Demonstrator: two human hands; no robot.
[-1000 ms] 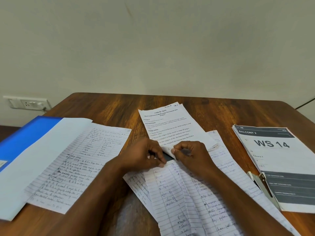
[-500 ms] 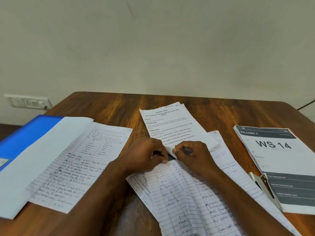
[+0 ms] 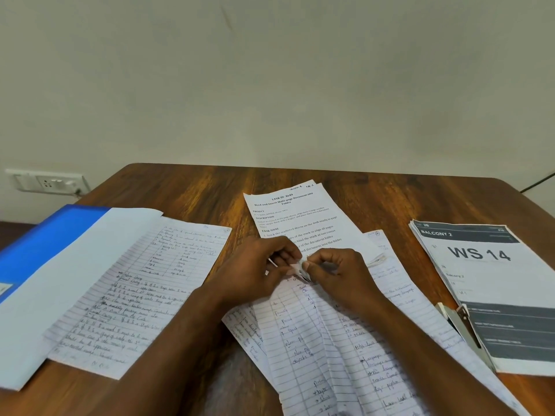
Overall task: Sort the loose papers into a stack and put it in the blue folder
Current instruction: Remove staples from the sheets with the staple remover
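- Both grips are closed: the left hand [image 3: 258, 270] and right hand [image 3: 339, 276] pinch the top corner of the lined papers [image 3: 303, 334], likely to pull pages apart.
- The blue folder [image 3: 45, 244] lies open, far left on the surface [image 3: 195, 190].

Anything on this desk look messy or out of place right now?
Yes. The lined sheets under both hands are fanned out askew, not stacked, and the hands pinch their bunched top corner.
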